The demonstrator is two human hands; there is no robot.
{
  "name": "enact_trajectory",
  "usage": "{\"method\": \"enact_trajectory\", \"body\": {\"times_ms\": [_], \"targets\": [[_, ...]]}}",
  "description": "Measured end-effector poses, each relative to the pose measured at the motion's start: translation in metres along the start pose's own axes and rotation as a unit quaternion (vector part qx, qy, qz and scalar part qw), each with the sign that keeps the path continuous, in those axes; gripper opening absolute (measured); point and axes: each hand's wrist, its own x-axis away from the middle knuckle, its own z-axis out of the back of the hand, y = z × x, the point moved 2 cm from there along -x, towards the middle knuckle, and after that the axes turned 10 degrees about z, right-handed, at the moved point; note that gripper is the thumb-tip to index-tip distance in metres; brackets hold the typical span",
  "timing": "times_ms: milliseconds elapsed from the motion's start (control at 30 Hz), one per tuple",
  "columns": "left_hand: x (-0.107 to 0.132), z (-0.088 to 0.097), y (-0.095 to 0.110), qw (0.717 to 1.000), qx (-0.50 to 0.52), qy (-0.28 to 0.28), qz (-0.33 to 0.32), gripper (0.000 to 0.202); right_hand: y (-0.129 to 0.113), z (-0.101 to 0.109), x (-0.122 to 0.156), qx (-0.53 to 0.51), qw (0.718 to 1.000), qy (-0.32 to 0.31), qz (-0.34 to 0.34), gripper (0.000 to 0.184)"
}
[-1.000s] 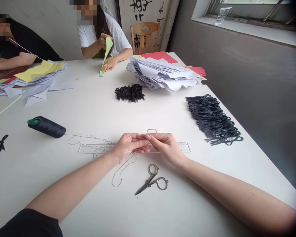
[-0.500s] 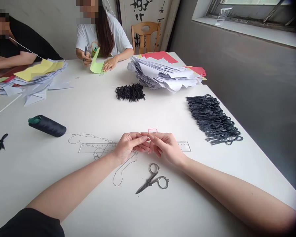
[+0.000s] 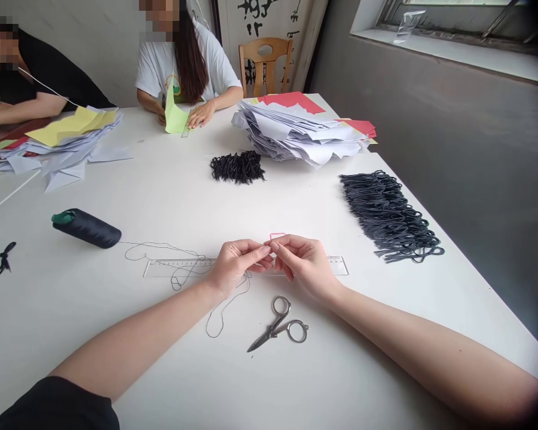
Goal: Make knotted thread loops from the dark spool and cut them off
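Left hand [image 3: 233, 266] and right hand [image 3: 311, 263], close together over a clear plastic ruler [image 3: 341, 266]
The left seems to pinch thin dark thread [image 3: 215, 337], which runs from the fat black spool [image 3: 89, 229]; the right presses thumb to finger (too tiny to see on what); best keep both pinches close and loose loops untangled.

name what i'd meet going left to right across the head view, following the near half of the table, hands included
Small black knotted cord, spool of dark thread, left hand, right hand, row of dark looped cords.
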Motion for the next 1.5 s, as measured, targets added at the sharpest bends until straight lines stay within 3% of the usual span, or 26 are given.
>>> {"method": "enact_trajectory", "body": {"times_ms": [867, 1500], "targets": [[0.0005, 0.0004, -0.0010, 0.999, -0.015, -0.029, -0.009, 0.023, -0.0034, -0.0020, 0.0002, -0.025, 0.999, 0.011, -0.030, 0.032], [0.0001, 0.0010, -0.0011, 0.999, -0.026, -0.020, -0.004, 0.022, -0.0021, 0.0004, -0.0031, -0.058, 0.995, 0.011, -0.079, 0.033]]}}
